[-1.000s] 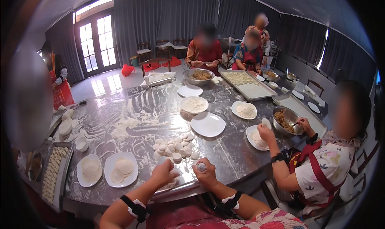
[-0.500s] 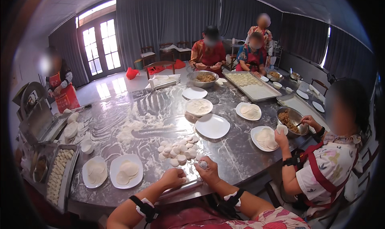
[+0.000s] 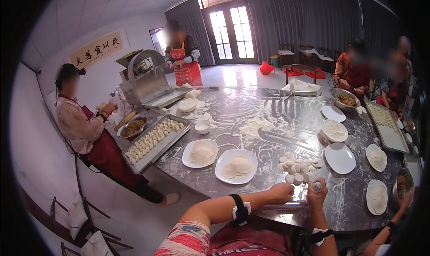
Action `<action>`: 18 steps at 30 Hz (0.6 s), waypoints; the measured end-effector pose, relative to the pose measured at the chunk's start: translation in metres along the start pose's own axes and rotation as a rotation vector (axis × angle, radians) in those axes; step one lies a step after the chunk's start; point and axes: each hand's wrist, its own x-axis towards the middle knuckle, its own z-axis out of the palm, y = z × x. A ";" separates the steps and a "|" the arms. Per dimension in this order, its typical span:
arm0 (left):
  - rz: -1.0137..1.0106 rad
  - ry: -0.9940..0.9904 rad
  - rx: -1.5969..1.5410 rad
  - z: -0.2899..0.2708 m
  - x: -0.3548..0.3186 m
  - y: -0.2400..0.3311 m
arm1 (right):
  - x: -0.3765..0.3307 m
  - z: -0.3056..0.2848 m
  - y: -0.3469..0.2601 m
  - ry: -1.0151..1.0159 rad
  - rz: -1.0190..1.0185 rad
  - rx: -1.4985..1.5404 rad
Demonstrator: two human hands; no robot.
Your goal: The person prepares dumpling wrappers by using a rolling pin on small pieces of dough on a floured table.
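Note:
My left hand is closed low over the near edge of the floured steel table. Whatever its fingers pinch is hidden. To its right, my right hand is wrapped round a rolling pin, whose pale rounded end pokes out above the fist. A heap of small flattened dough pieces lies just beyond both hands. Left of them stand two white plates, one and another, each with round dough wrappers stacked on it.
A metal tray of shaped dumplings sits at the left table edge, near a co-worker and a steel machine. An unloaded white plate and a bowl of flour stand to the right. More co-workers are around the table.
My view has swung to the left, bringing the dumpling tray and the co-worker beside it further into view. Both hands stay closed near the table edge, the right still round the rolling pin.

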 end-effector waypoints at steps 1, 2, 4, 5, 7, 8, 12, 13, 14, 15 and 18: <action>0.027 -0.036 -0.029 0.000 -0.001 -0.004 | 0.001 0.003 0.002 -0.001 -0.025 -0.022; 0.053 -0.072 -0.057 0.001 -0.001 -0.010 | -0.004 0.003 0.005 0.022 -0.073 -0.032; 0.097 -0.105 -0.048 -0.001 -0.005 -0.010 | -0.028 -0.011 0.000 -0.004 0.064 0.010; 0.082 -0.067 -0.081 0.001 -0.004 -0.012 | -0.035 -0.022 -0.001 -0.024 0.125 0.025; 0.048 0.001 -0.140 0.006 -0.003 -0.018 | -0.048 -0.035 -0.001 -0.044 0.203 0.132; 0.051 -0.038 -0.223 0.006 -0.003 -0.019 | -0.051 -0.039 -0.002 -0.051 0.246 0.189; 0.084 -0.059 -0.044 0.004 0.004 0.003 | -0.007 -0.014 0.004 0.035 0.022 0.046; 0.038 -0.057 -0.037 0.002 0.004 0.003 | -0.001 -0.007 0.010 0.020 0.009 0.016; -0.001 -0.061 -0.037 0.004 0.006 0.003 | 0.003 -0.003 0.005 0.015 -0.013 -0.009; -0.041 -0.065 -0.036 0.005 0.008 0.001 | 0.003 0.001 -0.001 0.009 -0.034 -0.033; 0.162 -0.124 -0.047 0.011 0.014 -0.013 | -0.016 -0.016 0.000 0.041 -0.067 -0.052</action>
